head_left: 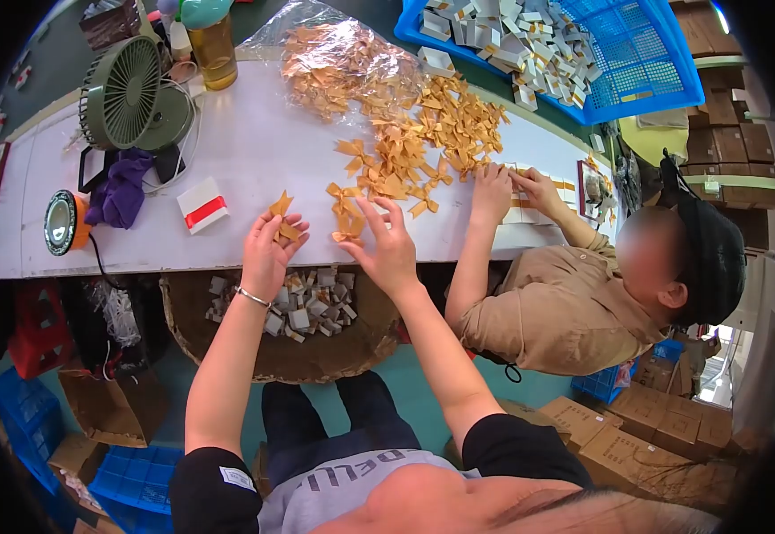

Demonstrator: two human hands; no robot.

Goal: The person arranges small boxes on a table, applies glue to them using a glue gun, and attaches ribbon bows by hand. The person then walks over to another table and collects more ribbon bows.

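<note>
My left hand [269, 254] is closed on a gold ribbon bow [282, 206], whose tails stick up past the fingertips. My right hand [387, 245] reaches over the table edge with its fingers apart, close beside a few loose gold bows [347, 214]. Its thumb is near the lowest of these; whether it touches, I cannot tell. Behind them spreads a large heap of gold bows [396, 156], partly under a clear plastic bag [334, 67]. A white box with a red band [202, 206] lies left of my left hand.
A co-worker [565, 294] sits at the right, hands on the table by the heap. At the left stand a green fan [125, 93], a purple cloth [121, 189] and a tape roll [60, 222]. A carton [192, 329] of small boxes is below; a blue crate [623, 67] stands behind.
</note>
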